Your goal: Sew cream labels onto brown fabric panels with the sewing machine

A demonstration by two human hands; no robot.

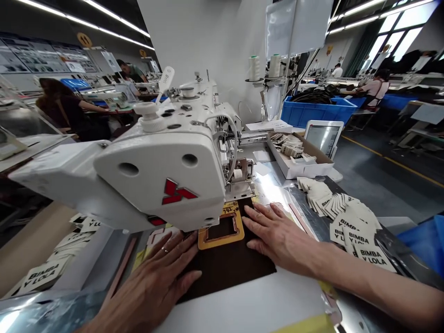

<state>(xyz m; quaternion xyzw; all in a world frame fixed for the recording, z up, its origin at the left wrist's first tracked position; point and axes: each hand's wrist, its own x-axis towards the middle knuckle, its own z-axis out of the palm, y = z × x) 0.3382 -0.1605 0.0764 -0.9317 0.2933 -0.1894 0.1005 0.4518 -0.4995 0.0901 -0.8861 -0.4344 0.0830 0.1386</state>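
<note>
A dark brown leather panel (225, 270) lies flat on the white sewing table (239, 310), under the needle end of a white industrial sewing machine (149, 157). An orange-yellow rectangular frame (222, 238) sits on the panel, partly hidden by the machine head. My right hand (277, 236) rests flat on the panel beside the frame, fingers spread. My left hand (152, 282), wearing a ring, lies flat with its fingertips on the panel's left part. Neither hand grips anything.
Stacks of cream "BIMBA Y LOLA" labels (352, 226) lie to the right, with more (52, 268) to the left. Behind are a cardboard tray of labels (298, 159), a tablet (324, 138), thread cones (265, 67), a blue crate (315, 111), and co-workers (65, 104) at other stations.
</note>
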